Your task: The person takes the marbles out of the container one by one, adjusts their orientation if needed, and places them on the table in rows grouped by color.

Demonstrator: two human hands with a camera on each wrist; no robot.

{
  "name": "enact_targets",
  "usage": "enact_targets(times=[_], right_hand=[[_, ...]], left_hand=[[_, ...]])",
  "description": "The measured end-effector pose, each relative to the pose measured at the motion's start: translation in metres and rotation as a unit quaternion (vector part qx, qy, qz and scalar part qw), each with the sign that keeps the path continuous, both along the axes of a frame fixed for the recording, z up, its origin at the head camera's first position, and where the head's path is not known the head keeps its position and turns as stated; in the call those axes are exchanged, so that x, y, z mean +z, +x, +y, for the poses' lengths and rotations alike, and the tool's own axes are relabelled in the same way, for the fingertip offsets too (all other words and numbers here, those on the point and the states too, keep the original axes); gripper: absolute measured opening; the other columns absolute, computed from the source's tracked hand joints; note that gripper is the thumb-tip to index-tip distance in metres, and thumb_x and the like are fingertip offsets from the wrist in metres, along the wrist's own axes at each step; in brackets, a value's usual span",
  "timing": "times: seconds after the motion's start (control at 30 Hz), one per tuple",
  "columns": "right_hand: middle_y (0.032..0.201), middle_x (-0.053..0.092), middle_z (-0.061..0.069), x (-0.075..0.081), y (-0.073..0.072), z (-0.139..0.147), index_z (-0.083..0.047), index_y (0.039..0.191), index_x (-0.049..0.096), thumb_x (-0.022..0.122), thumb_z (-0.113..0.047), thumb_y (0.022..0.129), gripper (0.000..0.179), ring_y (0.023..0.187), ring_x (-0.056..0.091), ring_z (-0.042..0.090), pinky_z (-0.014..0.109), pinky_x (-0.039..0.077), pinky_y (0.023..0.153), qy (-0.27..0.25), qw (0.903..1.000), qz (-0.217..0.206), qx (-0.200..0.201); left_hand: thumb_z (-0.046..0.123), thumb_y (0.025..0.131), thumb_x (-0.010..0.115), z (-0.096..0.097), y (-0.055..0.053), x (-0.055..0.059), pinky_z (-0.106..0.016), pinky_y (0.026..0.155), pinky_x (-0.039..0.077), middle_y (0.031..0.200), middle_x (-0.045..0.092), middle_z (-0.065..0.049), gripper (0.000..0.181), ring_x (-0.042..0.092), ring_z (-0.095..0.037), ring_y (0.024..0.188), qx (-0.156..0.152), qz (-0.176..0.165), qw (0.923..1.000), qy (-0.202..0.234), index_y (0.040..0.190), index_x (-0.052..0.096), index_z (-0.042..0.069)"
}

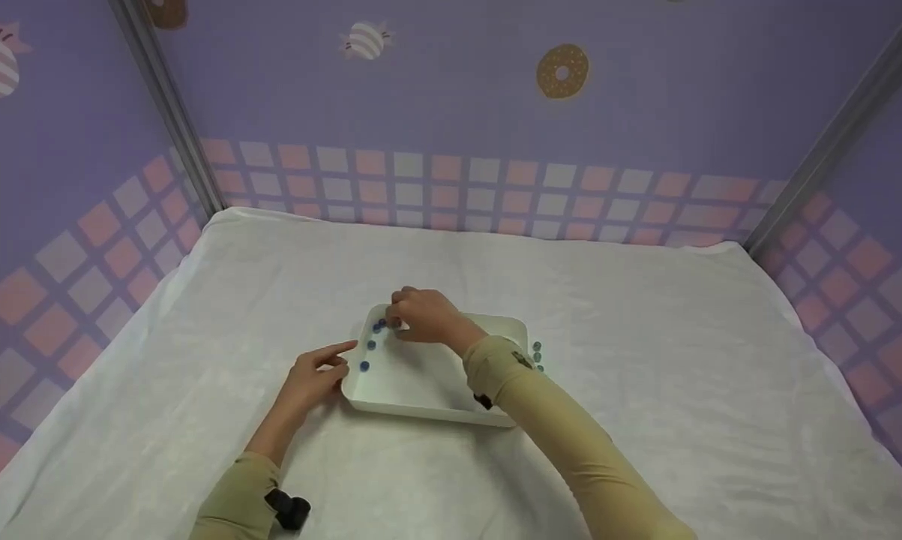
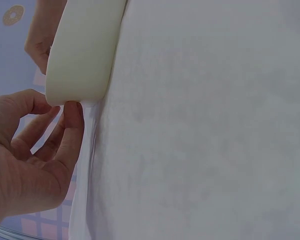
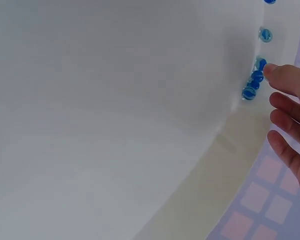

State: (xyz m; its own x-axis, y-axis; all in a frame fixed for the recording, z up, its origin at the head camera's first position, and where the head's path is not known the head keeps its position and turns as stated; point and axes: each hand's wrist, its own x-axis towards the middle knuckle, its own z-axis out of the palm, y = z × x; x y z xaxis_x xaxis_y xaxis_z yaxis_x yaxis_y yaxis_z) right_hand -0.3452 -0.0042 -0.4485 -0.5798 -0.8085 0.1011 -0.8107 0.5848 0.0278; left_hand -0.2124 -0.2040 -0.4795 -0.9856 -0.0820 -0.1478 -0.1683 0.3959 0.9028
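Observation:
A shallow white tray [image 1: 421, 375] lies on the cloth. Several blue glass marbles [image 1: 371, 345] sit along its left side inside, and some bunch together near the far-left corner, seen as swirled marbles [image 3: 249, 93] in the right wrist view. My right hand [image 1: 424, 315] reaches over the tray to that corner. In the right wrist view its fingertips are at the bunched marbles, one touching or nearly touching a marble, with the other fingers loosely bent. At the tray's left wall, my left hand [image 1: 312, 381] rests its fingertips against the outside; the left wrist view shows this contact with the tray [image 2: 82, 55].
A few greenish marbles [image 1: 537, 356] lie in a row just outside the tray's right wall, partly hidden by the right sleeve. White cloth [image 1: 683, 360] covers the table. Purple patterned panels [image 1: 451, 90] enclose the back and both sides.

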Motion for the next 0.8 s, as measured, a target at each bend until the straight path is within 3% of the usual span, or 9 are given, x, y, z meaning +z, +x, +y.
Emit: enact_targets(times=[0.2,0.4,0.67,0.8], right_hand=[[0.107,0.070,0.000,0.020,0.002,0.012,-0.017,0.104,0.076,0.074,-0.026,0.089,0.018,0.098,0.062,0.016,0.032,0.056,0.083,-0.069,0.9971,-0.032,-0.004],[0.106,0.070,0.000,0.039,0.006,0.031,-0.016,0.101,0.076,0.072,-0.027,0.090,0.016,0.101,0.063,0.017,0.033,0.055,0.085,-0.155,0.9870,-0.044,-0.010],[0.101,0.068,0.002,0.052,0.022,0.071,-0.015,0.100,0.074,0.070,-0.028,0.092,0.015,0.098,0.064,0.020,0.036,0.055,0.084,-0.257,0.9655,-0.041,-0.014],[0.101,0.068,0.007,0.054,0.033,0.093,-0.014,0.100,0.074,0.070,-0.027,0.092,0.016,0.095,0.063,0.023,0.037,0.055,0.077,-0.310,0.9480,-0.064,-0.029]], left_hand=[[0.010,0.095,0.053,0.000,0.000,-0.001,-0.024,0.068,0.049,0.115,0.061,-0.015,0.046,0.056,-0.013,0.081,0.000,0.002,1.0000,-0.006,0.140,0.058,0.015],[0.009,0.095,0.053,0.001,0.001,-0.001,-0.023,0.068,0.049,0.114,0.060,-0.015,0.046,0.055,-0.013,0.081,-0.001,0.007,0.9999,-0.009,0.140,0.058,0.014],[0.008,0.095,0.054,0.002,-0.001,-0.003,-0.021,0.067,0.049,0.113,0.060,-0.014,0.045,0.055,-0.013,0.080,0.000,0.006,1.0000,0.001,0.140,0.059,0.014],[0.007,0.096,0.054,-0.001,0.000,-0.002,-0.023,0.069,0.051,0.114,0.059,-0.014,0.045,0.057,-0.014,0.080,-0.004,0.004,0.9999,0.012,0.141,0.057,0.014]])
